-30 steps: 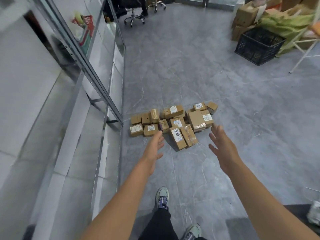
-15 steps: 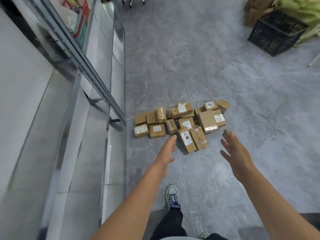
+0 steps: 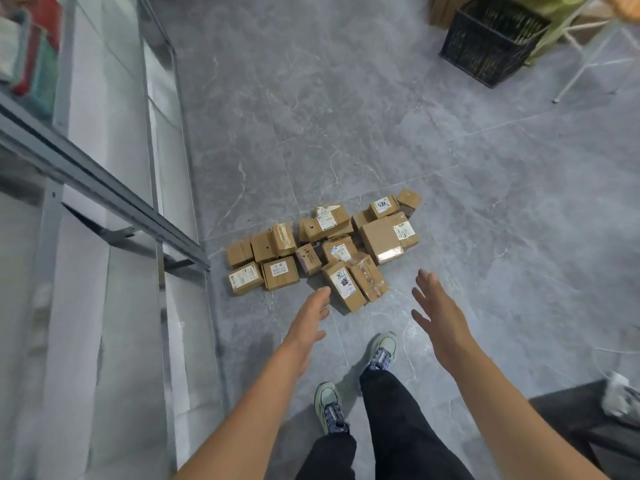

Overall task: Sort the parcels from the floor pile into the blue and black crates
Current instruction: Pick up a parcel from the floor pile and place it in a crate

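A pile of several small brown cardboard parcels (image 3: pixel 325 247) with white labels lies on the grey tiled floor. The nearest one, a long box with a label (image 3: pixel 343 285), points toward me. My left hand (image 3: pixel 310 318) reaches out just short of that box, fingers apart, holding nothing. My right hand (image 3: pixel 438 318) is stretched forward to the right of the pile, palm turned inward, fingers spread, empty. A black crate (image 3: pixel 491 39) stands far off at the top right. No blue crate is in view.
A grey metal shelving frame (image 3: pixel 104 188) with glass panels runs along the left, its foot close to the pile. My two feet in light sneakers (image 3: pixel 382 351) stand just behind the hands. A dark low surface (image 3: pixel 588 420) sits at the lower right. A white chair leg (image 3: pixel 581 67) stands beside the crate.
I have stepped closer and the view tilted down, so the pile looks larger and nearer. Both hands stay empty and extended toward the parcels.
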The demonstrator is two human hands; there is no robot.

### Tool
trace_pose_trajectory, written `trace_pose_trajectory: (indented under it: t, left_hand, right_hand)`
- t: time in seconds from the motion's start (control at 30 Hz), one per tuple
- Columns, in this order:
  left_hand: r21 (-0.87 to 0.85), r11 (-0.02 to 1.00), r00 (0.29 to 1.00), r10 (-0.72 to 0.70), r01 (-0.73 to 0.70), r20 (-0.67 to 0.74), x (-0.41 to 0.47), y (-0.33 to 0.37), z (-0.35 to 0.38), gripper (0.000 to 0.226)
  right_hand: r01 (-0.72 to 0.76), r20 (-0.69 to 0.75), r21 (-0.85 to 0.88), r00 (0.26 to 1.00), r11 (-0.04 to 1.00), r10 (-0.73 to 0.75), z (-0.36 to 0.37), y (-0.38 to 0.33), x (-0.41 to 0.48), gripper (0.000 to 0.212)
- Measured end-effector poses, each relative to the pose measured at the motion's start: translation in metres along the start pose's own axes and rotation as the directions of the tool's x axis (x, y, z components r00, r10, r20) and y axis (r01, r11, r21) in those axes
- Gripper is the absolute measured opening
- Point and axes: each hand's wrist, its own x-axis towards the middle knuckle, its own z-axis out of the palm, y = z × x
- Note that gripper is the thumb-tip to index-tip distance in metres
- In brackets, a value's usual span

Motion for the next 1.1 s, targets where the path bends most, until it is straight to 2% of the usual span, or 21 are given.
trace_pose_trajectory:
  t: [0.2,0.43,0.6,0.8,0.83,0.9,0.93,0.97,1.03,1.1]
  left_hand:
    - [0.081,0.995,0.998,-0.058,0.057,0.011,0.057,0.031,0.020,0.056]
    - [0.252,0.963,0.995,-0.099,0.093,0.012,0.154,0.088,0.066,0.054]
    - [0.428,0.901,0.994,-0.100,0.071,0.045,0.245,0.122,0.096,0.058]
    - [0.555,0.826,0.989,-0.143,0.096,0.043,0.392,0.139,0.127,0.064]
    - [0.573,0.815,0.987,-0.148,0.087,0.060,0.418,0.137,0.132,0.058]
    - [0.618,0.784,0.986,-0.139,0.055,0.089,0.473,0.129,0.139,0.026]
    - [0.648,0.761,0.986,-0.131,0.033,0.104,0.501,0.123,0.143,0.021]
    - [0.682,0.731,0.983,-0.135,0.014,0.125,0.530,0.115,0.145,0.025]
    - [0.725,0.688,0.977,-0.153,-0.003,0.149,0.585,0.095,0.150,0.051]
    - [0.761,0.649,0.969,-0.183,-0.006,0.164,0.634,0.074,0.155,0.064]
  right_hand:
    - [-0.061,-0.030,0.047,0.998,0.997,0.063,-0.012,-0.008,0.067,0.072]
    - [-0.172,-0.058,0.158,0.981,0.972,0.183,-0.045,-0.014,0.179,0.067]
    - [-0.261,-0.083,0.222,0.955,0.940,0.284,-0.065,0.000,0.264,0.067]
    - [-0.345,-0.115,0.295,0.913,0.891,0.391,-0.072,0.041,0.371,0.069]
    - [-0.354,-0.121,0.305,0.906,0.884,0.405,-0.071,0.052,0.391,0.069]
    - [-0.362,-0.137,0.327,0.896,0.873,0.423,-0.067,0.076,0.430,0.069]
    - [-0.365,-0.147,0.339,0.890,0.867,0.432,-0.064,0.090,0.450,0.069]
    - [-0.368,-0.157,0.353,0.883,0.860,0.442,-0.061,0.105,0.470,0.070]
    - [-0.380,-0.166,0.391,0.867,0.839,0.470,-0.055,0.133,0.507,0.072]
    - [-0.397,-0.175,0.434,0.844,0.809,0.508,-0.049,0.161,0.540,0.075]
